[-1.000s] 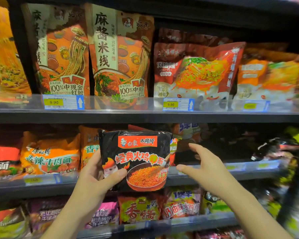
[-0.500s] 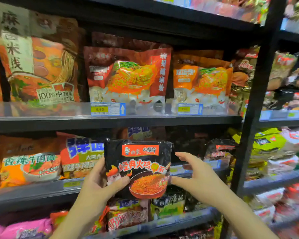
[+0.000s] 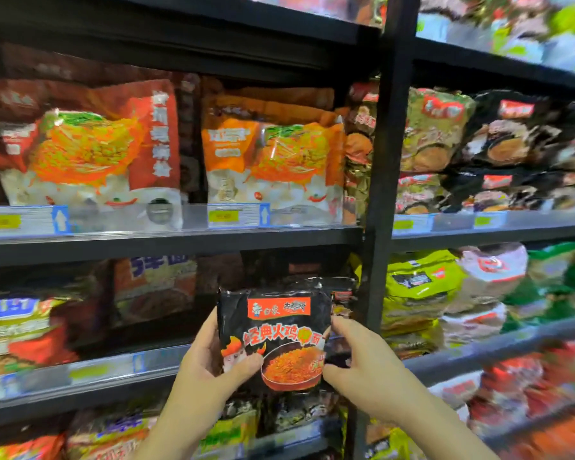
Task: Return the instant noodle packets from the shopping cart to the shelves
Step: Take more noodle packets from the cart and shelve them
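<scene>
Both hands hold one black noodle packet [image 3: 276, 330] at lower centre of the head view — the left hand [image 3: 201, 370] grips its left edge, thumb across the front, and the right hand [image 3: 362, 370] pinches its right edge. It sits upright before the middle shelf [image 3: 80, 376], just left of the black upright post [image 3: 384, 161].

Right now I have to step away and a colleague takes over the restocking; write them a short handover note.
Left hand grips the black noodle packet by its left edge; right hand pinches its right edge.
The packet is upright, in front of the middle shelf, just left of the black upright post.
Done: packet brought to the shelves.
Left: set it on the shelf and let go. The cart is out of view.
</scene>
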`<action>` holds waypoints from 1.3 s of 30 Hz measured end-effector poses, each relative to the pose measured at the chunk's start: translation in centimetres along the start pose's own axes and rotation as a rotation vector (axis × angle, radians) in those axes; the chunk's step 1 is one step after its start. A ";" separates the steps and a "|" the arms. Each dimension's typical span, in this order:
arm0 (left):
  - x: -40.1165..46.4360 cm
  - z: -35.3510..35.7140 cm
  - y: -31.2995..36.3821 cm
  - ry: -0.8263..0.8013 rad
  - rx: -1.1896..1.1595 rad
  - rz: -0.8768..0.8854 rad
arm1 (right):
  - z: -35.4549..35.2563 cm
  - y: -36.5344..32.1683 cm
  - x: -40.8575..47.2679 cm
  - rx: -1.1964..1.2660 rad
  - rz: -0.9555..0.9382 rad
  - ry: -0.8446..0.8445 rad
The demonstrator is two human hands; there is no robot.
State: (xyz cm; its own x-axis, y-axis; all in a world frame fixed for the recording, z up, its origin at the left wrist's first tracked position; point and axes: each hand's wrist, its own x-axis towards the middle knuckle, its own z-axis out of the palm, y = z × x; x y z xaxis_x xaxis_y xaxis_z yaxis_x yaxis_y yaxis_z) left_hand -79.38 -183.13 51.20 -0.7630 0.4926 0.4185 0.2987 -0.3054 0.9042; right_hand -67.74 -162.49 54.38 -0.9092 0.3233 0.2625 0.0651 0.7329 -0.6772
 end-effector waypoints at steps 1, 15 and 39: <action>0.4 0.9 -0.4 -0.010 0.024 -0.011 | -0.6 0.5 0.0 0.006 0.017 0.010; 8.1 3.8 -1.5 -0.017 0.474 0.040 | -1.2 1.1 3.6 0.233 0.166 0.218; 12.8 4.8 -2.6 -0.032 0.796 -0.223 | 1.4 2.0 5.7 0.072 0.229 0.079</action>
State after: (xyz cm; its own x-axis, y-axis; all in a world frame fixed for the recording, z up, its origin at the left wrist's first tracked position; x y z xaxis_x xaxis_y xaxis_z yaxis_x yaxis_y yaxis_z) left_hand -87.17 -172.16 54.62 -0.8394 0.4997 0.2136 0.4680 0.4649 0.7515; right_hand -73.39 -159.97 53.58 -0.8388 0.5239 0.1480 0.2335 0.5918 -0.7716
